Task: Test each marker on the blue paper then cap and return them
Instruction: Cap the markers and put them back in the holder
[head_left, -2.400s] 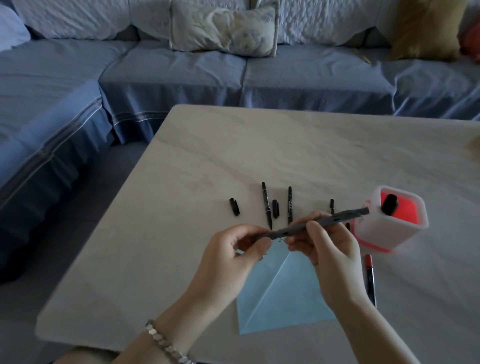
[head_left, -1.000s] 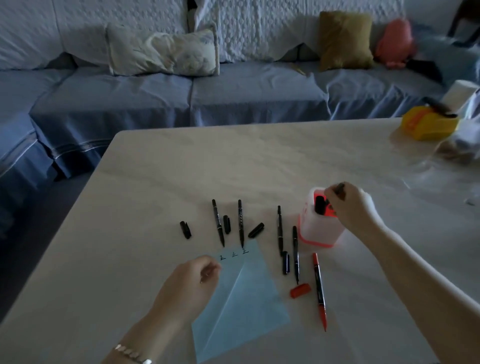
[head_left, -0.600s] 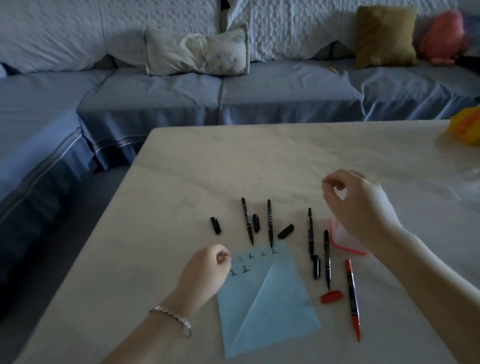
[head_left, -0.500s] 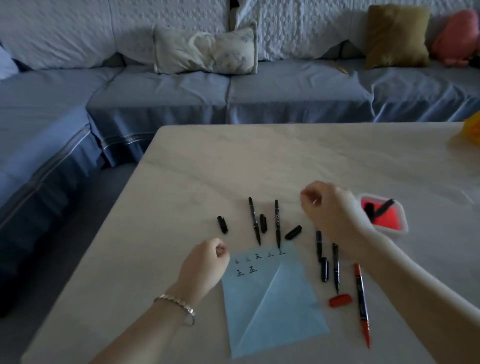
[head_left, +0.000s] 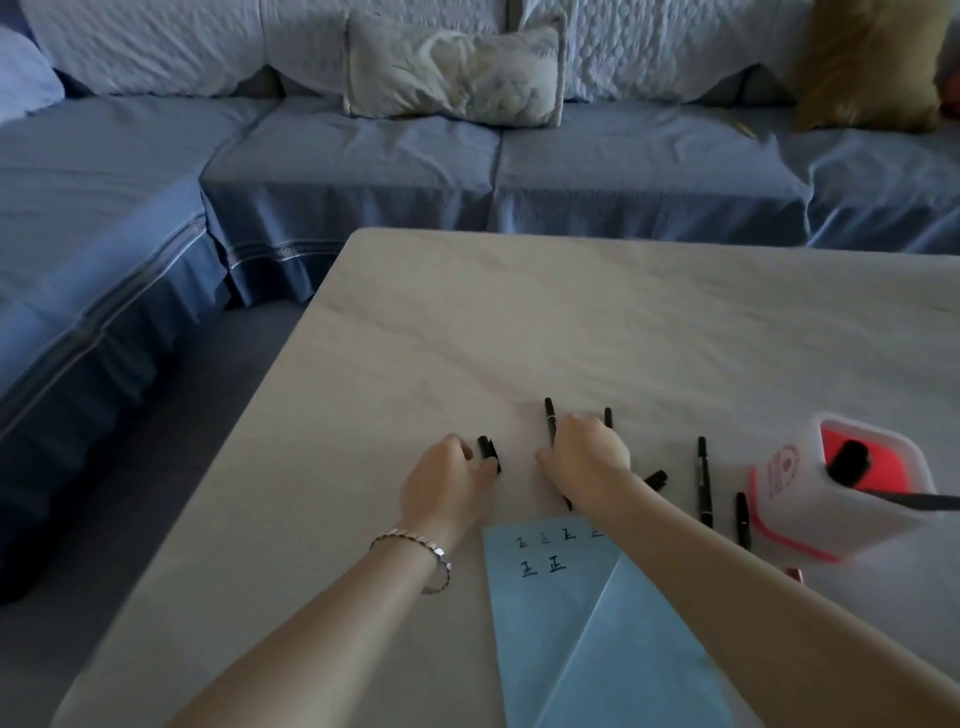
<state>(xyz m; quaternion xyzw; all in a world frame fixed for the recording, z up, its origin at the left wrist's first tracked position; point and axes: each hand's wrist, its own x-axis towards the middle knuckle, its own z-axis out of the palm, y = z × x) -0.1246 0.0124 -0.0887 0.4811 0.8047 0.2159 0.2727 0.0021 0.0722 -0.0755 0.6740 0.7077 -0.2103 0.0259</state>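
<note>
Both hands down on the table (head_left: 519, 322), mid pick-up. Left hand (head_left: 447, 483) curled, fingertips touching a loose black cap (head_left: 488, 453); a firm pinch isn't clear. Right hand (head_left: 584, 462) lies over a black marker (head_left: 549, 418), fingers bent around it, seemingly closing on the barrel. Blue paper (head_left: 597, 623) sits just below the hands, test marks along its top. More markers lie between the right hand and the red-and-white holder (head_left: 795, 499), which has at least one marker inside. Step looks like capping a tested marker. Next: lift both, line cap up with tip, press on, drop it in the holder.
</note>
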